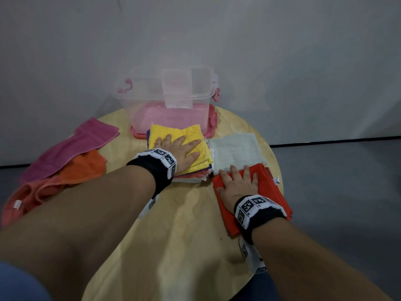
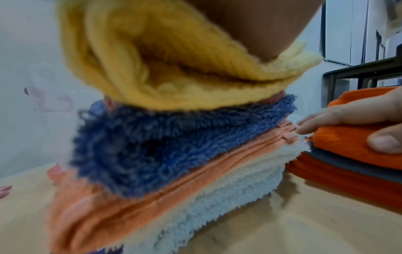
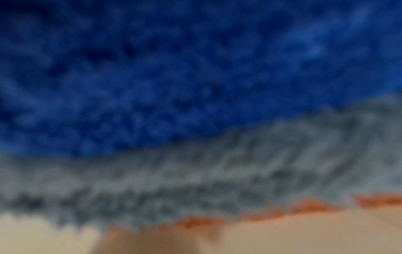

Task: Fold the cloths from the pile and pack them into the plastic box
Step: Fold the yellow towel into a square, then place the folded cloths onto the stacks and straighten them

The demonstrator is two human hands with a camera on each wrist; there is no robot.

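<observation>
In the head view my left hand lies flat, fingers straight, on a folded yellow cloth that tops a stack. The left wrist view shows that stack: yellow cloth, blue cloth, coral cloth, pale cloth. My right hand presses flat on a folded red-orange cloth at the table's right. A pale folded cloth lies just beyond it. The clear plastic box stands behind the stack. The right wrist view is blurred, showing only blue, grey and orange fabric.
The loose pile sits at the table's left edge: a magenta cloth, an orange one and a coral one. A pink lid lies under the box. The round wooden table shows bare wood near me.
</observation>
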